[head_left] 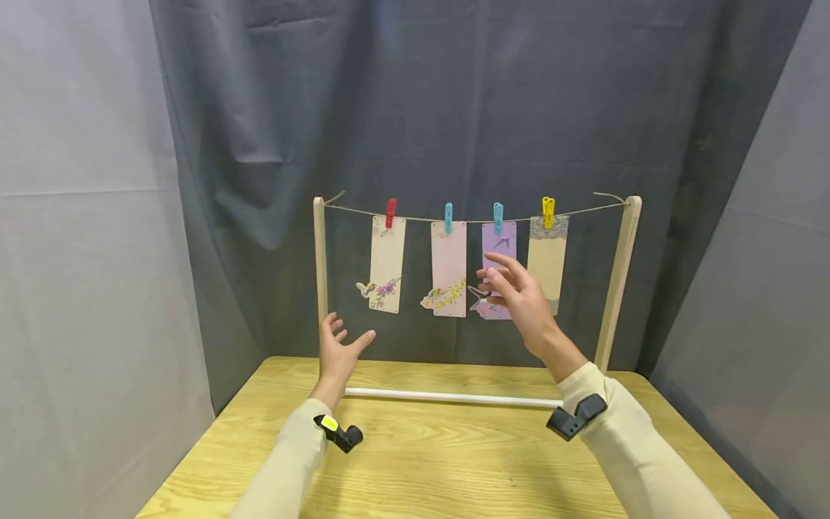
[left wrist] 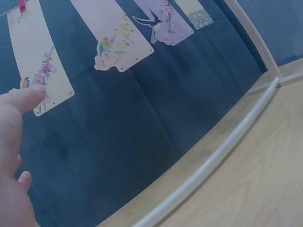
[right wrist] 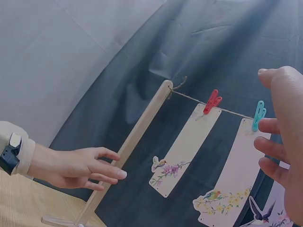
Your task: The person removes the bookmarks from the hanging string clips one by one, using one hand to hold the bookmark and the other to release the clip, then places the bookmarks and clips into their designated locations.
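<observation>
On a string between two wooden posts hang paper bookmarks: a cream one (head_left: 387, 267) under a red clothespin (head_left: 391, 213), a pink one (head_left: 449, 267) and a purple one (head_left: 508, 252) under blue clothespins (head_left: 498, 216), and a beige lace-patterned one (head_left: 546, 267) under a yellow clothespin (head_left: 548, 212). My left hand (head_left: 338, 359) is by the left post, thumb spread from the fingers, holding nothing. Loosely bent, the fingers of my right hand (head_left: 524, 303) hold nothing visible; in the head view this hand partly covers the purple bookmark.
The frame's left post (right wrist: 137, 127) and right post (head_left: 619, 281) stand on the wooden table (head_left: 441, 461). A white bar (head_left: 454, 397) runs low between them. Behind hangs a dark grey curtain (head_left: 428, 108), with pale cloth (head_left: 84, 252) at the sides.
</observation>
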Demonstrator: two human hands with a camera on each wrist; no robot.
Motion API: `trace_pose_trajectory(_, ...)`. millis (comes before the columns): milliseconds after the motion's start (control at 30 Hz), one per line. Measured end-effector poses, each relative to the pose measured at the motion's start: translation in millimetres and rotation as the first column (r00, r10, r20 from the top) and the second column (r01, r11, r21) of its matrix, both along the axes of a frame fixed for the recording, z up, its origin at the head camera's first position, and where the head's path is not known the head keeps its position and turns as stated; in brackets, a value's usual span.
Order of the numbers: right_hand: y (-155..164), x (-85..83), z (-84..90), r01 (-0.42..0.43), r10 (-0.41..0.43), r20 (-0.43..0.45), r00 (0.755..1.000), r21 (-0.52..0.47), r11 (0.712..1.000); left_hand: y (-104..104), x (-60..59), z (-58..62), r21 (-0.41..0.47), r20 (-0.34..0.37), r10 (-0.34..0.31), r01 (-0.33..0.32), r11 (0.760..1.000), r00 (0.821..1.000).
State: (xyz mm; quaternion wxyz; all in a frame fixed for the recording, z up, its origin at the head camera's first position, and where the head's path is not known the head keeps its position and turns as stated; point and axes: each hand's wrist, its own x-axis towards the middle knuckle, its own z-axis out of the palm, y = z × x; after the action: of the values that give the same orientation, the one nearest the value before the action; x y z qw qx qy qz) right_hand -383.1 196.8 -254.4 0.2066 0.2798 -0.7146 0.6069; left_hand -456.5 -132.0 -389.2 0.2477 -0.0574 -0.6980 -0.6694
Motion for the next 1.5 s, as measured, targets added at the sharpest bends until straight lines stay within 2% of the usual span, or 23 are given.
trace_pose_trajectory(333, -1, -12.8, 2.9, -0.004, 0.003, 0.023, 1.0, 0.03, 1.0, -7, -8.2, 13.2, -0.008, 0.01, -0.101, 0.101, 0.995, 0.995)
trace_pose_trajectory(567, -11, -23.4, 11.4, -0.019, 0.017, 0.033, 0.999, 0.046, 0.999, -16, -12.4, 17.0, 0.082, 0.006, -0.147, 0.146, 0.986, 0.989)
trace_pose_trajectory(667, -17, -28.0, 15.5, -0.027, 0.026, 0.033, 0.999, 0.056, 0.998, -19, -14.7, 19.2, 0.086, 0.005, -0.136, 0.135, 0.987, 0.991)
trace_pose_trajectory(900, -28, -40.0, 19.4, -0.045, 0.043, 0.033, 0.999, 0.075, 0.996, -25, -17.7, 26.4, -0.003, 0.02, -0.079, 0.079, 0.997, 0.997)
trace_pose_trajectory(1133, -43, -52.4, 21.5, -0.085, 0.085, 0.036, 0.996, 0.007, 0.996, -24, -25.5, 28.5, -0.016, 0.025, -0.077, 0.078, 0.997, 0.997)
trace_pose_trajectory(1367, -57, -59.4, 20.0, -0.092, 0.092, 0.025, 0.995, 0.001, 0.996, -17, -29.2, 29.9, -0.047, 0.031, -0.07, 0.072, 0.996, 0.997)
trace_pose_trajectory(1500, -61, -59.8, 20.0, -0.084, 0.084, 0.028, 0.996, 0.016, 0.996, -11, -31.9, 29.6, -0.025, 0.046, -0.081, 0.082, 0.996, 0.996)
